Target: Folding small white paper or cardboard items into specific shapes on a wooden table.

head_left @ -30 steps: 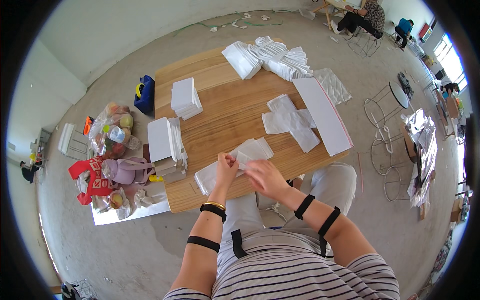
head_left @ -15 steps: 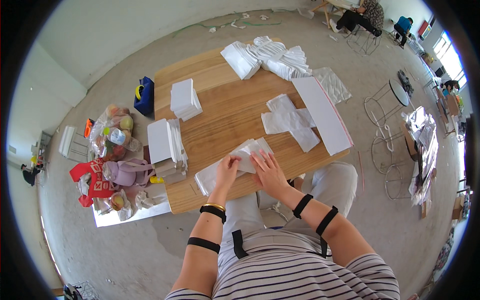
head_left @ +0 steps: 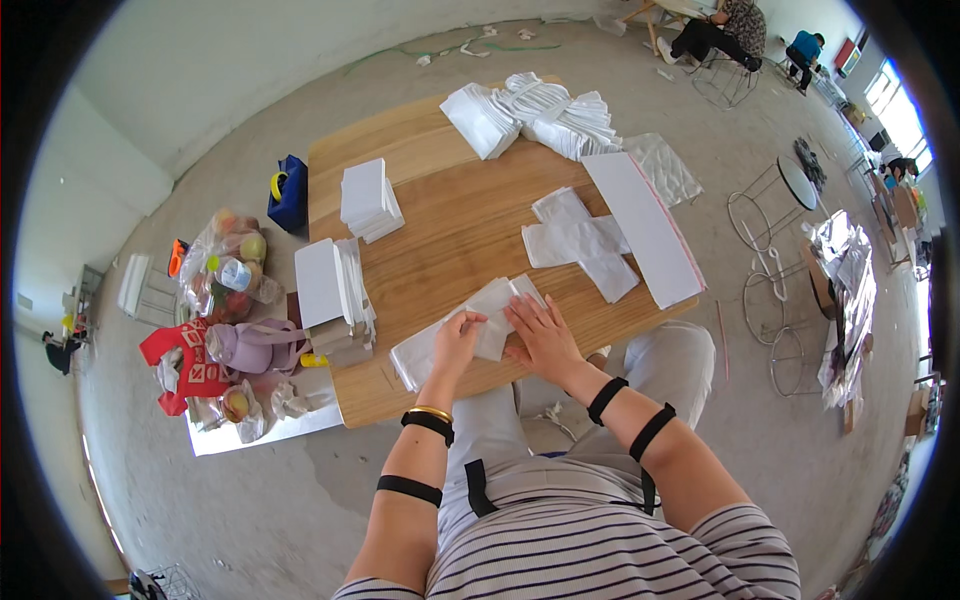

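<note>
A slanting pile of thin white folded sheets (head_left: 415, 358) lies near the front edge of the wooden table. My left hand (head_left: 455, 345) is over its middle, thumb and fingertips pinched together at the edge of the top sheet. Across the right end of the pile my right hand (head_left: 542, 338) rests flat, fingers stretched out. To the right are more white sheets (head_left: 580, 240), laid crosswise over each other. Whether the sheets are paper or thin bags I cannot make out.
A long white flat box (head_left: 645, 230) lies at the table's right edge. White stacks (head_left: 320, 285) stand on the left, and bundles of white sheets (head_left: 545, 115) at the back. Bags of fruit (head_left: 235, 260) and a lilac bag (head_left: 250, 343) sit beside the table. Stools (head_left: 795, 185) stand right.
My right hand has shifted slightly on the sheets, its fingers spread a little more. My left hand stays at nearly the same spot, still pinched.
</note>
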Demonstrator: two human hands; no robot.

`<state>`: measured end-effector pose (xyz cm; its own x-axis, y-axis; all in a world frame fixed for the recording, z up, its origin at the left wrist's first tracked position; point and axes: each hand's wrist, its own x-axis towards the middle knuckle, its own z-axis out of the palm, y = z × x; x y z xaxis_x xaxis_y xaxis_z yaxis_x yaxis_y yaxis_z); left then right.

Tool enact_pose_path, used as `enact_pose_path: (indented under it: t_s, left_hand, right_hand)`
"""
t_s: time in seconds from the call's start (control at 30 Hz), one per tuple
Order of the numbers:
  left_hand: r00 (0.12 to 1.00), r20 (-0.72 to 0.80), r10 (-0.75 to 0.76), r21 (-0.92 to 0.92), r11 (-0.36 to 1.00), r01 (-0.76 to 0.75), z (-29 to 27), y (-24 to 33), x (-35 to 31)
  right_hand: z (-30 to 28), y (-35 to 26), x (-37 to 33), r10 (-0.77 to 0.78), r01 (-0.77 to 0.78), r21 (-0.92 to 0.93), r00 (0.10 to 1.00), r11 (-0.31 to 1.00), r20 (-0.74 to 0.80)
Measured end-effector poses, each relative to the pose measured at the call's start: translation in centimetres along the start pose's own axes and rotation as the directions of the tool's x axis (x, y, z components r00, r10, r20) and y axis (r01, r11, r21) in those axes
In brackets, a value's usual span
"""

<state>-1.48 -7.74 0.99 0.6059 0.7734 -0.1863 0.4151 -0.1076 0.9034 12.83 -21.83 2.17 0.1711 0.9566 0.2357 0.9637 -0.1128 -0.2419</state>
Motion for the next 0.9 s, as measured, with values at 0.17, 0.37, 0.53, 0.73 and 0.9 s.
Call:
enact_pose_path:
  t_s: [0.17, 0.37, 0.53, 0.73, 0.9]
  left_hand:
    - [1.000, 0.022, 0.010, -0.027, 1.000, -0.009, 0.0, 0.0, 0.0]
    - [0.966, -0.259, 0.016, -0.181, 0.981, -0.065, 1.2, -0.2, 0.1]
    - [0.995, -0.098, 0.016, -0.254, 0.966, -0.040, 0.0, -1.7, 0.9]
    - [0.996, 0.007, -0.086, -0.162, 0.983, 0.086, 0.3, -0.9, 0.9]
    - [0.998, -0.005, -0.062, -0.185, 0.981, 0.060, 0.1, -0.9, 0.7]
  right_hand:
    - [0.2, -0.4, 0.3, 0.003, -0.002, -0.027, 0.998, 1.000, 0.061]
    - [-1.2, -1.7, -0.1, -0.073, 0.073, -0.003, 0.996, 0.997, -0.045]
    - [-1.7, -1.3, -0.8, -0.259, 0.169, 0.361, 0.941, 0.917, 0.216]
    - [0.0, -0.1, -0.4, -0.017, 0.017, -0.010, 0.999, 1.000, -0.047]
    - [0.9, -0.4, -0.1, 0.013, -0.011, -0.046, 0.999, 0.999, 0.044]
